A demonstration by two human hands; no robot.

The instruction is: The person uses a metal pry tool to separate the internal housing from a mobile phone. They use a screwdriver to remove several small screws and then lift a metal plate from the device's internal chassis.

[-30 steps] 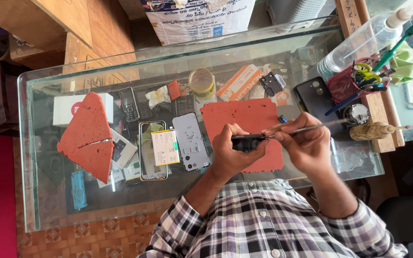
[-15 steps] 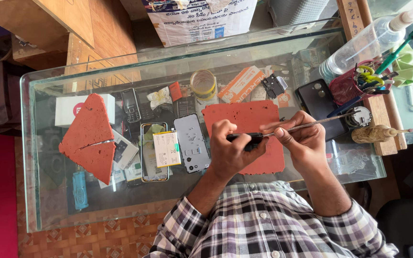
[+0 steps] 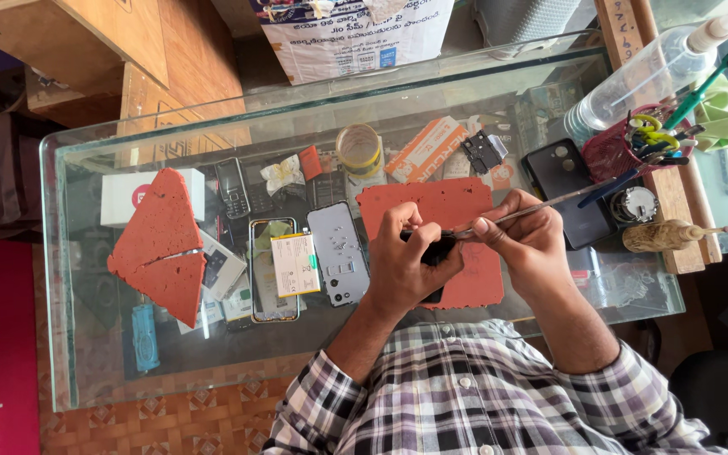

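Note:
My left hand (image 3: 406, 257) grips a small black phone part (image 3: 438, 253) over a red work mat (image 3: 440, 206) on the glass counter. My right hand (image 3: 526, 238) holds long metal tweezers (image 3: 549, 202) with their tip at the black part. An open phone with a yellowish battery (image 3: 294, 264) and a grey phone back cover (image 3: 339, 253) lie just left of my left hand.
The glass counter (image 3: 86, 354) carries two red triangular mat pieces (image 3: 162, 253), a keypad phone (image 3: 232, 187), a tape roll (image 3: 359, 149), a black phone case (image 3: 562, 181), a red tool cup (image 3: 625, 147), a spray bottle (image 3: 650, 72) and a wooden-handled tool (image 3: 663, 236).
Both hands stay together over the red mat with slight shifts. The tweezers have tilted a little, their tip still at the black part.

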